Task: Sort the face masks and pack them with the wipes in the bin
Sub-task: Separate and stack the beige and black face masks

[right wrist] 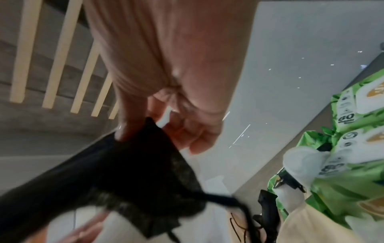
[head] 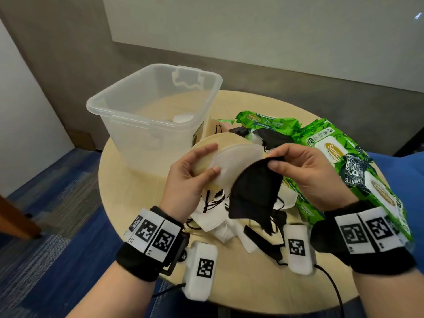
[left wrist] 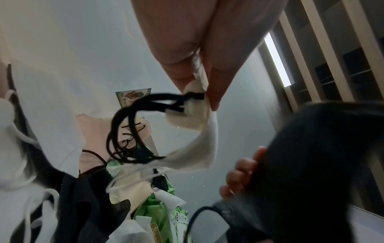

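A round wooden table [head: 119, 180] carries a clear plastic bin [head: 151, 99] at its far left, with green wipes packs [head: 332, 152] right of the bin and a loose pile of masks [head: 220, 221] in front of it. Before the bin, the left hand [head: 192, 177] pinches stacked beige and white masks [head: 231, 157] between thumb and fingers. Beside it, the right hand [head: 307, 171] pinches a hanging black mask [head: 254, 191] by its top edge.

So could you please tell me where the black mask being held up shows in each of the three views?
Head: the black mask hangs at centre, pinched by the right hand.
Left wrist: black mask fills the lower right.
Right wrist: black mask hangs at lower left, below the right hand.
Shared landmark: the green wipes packs.
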`<state>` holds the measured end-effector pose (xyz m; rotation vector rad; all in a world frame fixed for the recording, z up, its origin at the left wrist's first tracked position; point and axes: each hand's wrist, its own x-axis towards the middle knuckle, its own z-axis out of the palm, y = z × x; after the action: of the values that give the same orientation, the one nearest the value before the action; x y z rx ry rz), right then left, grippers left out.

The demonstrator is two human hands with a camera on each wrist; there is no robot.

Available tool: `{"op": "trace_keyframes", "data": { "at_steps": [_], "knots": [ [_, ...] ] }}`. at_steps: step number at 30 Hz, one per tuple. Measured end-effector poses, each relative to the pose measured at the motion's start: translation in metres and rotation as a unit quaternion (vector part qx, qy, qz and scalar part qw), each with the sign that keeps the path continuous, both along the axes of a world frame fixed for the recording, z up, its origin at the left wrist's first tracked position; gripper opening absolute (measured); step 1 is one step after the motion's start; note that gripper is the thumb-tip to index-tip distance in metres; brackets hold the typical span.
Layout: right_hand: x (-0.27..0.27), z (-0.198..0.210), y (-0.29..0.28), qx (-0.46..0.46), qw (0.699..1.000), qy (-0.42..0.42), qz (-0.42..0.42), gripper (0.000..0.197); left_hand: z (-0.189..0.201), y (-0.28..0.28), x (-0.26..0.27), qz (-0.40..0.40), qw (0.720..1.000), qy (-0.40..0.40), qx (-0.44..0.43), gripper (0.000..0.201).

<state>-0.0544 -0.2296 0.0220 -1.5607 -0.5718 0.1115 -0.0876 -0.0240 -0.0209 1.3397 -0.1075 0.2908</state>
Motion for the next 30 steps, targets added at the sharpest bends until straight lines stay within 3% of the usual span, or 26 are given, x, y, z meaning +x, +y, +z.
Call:
{"op": "trace_keyframes", "data": {
  "at_steps": [3, 10, 15, 18, 20, 22, 24, 26, 30],
  "knots": [
    [0.008, -0.009, 0.009, -0.049, 0.995, -0.013, -0.089, 0.013, 0.002, -0.003, -0.003, -0.028, 1.000, -0.003, 0.001, 0.038],
    [0.009, -0.016, 0.014, 0.010, 0.993, 0.045, -0.111, 0.017, 0.002, -0.002, -0.005, -0.074, 0.997, 0.023, -0.031, 0.032],
    [0.010, -0.013, 0.006, 0.007, 0.982, 0.039, -0.183, 0.015, -0.003, 0.001, 0.001, -0.020, 0.995, 0.049, -0.081, 0.027],
    [0.011, -0.012, -0.001, -0.039, 0.964, -0.027, -0.260, 0.020, -0.009, 0.001, 0.003, 0.044, 0.998, 0.045, -0.010, 0.030],
    [0.010, -0.010, -0.001, -0.093, 0.928, -0.114, -0.342, 0.022, -0.012, -0.001, 0.003, 0.064, 0.995, 0.021, 0.076, 0.032],
    [0.004, -0.006, 0.007, -0.148, 0.884, -0.204, -0.393, 0.014, -0.013, -0.006, 0.001, 0.060, 0.987, 0.001, 0.148, 0.045],
    [-0.003, -0.007, 0.023, -0.166, 0.864, -0.268, -0.392, 0.006, -0.015, -0.014, -0.003, 0.026, 0.985, -0.007, 0.169, 0.053],
    [-0.010, -0.013, 0.040, -0.163, 0.881, -0.274, -0.349, 0.008, -0.013, -0.023, -0.008, -0.024, 0.990, -0.007, 0.137, 0.055],
    [-0.020, -0.017, 0.055, -0.104, 0.971, -0.119, -0.179, 0.021, -0.008, -0.029, -0.009, -0.052, 0.993, -0.058, 0.090, 0.055]
  ]
}}
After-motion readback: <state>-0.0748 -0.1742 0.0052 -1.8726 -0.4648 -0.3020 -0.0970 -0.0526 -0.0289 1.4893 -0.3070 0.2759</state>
